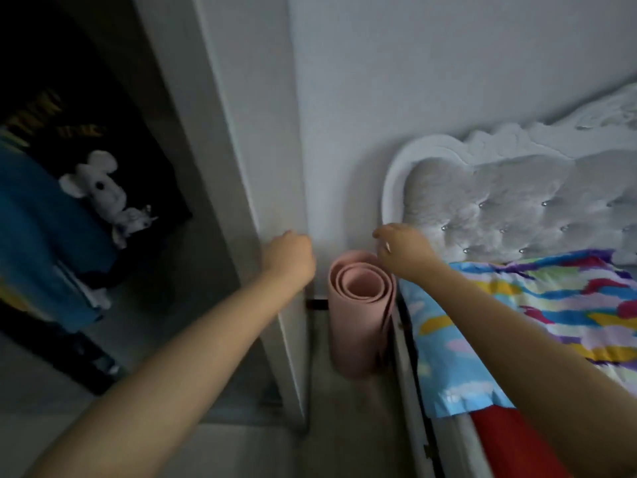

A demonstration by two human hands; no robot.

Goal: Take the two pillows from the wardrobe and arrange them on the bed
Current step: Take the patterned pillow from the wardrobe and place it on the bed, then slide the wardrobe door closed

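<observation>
The wardrobe (pixel 193 139) stands open on the left, dark inside. A black pillow with a white mouse print (pixel 100 188) leans in it. In front of that lies a blue soft bundle (pixel 34 236), perhaps a second pillow. My left hand (pixel 287 253) is curled around the edge of the white wardrobe door (pixel 241 167). My right hand (pixel 403 251) hovers with bent fingers and nothing in it, just above a rolled pink mat and beside the headboard. The bed (pixel 537 305) on the right has a colourful striped sheet and no pillow on the part I see.
A rolled pink mat (pixel 360 312) stands upright in the narrow gap between the wardrobe and the bed. A white tufted headboard (pixel 499 194) rises against the wall. A red cover (pixel 510 439) shows at the bed's near edge. Grey floor lies below.
</observation>
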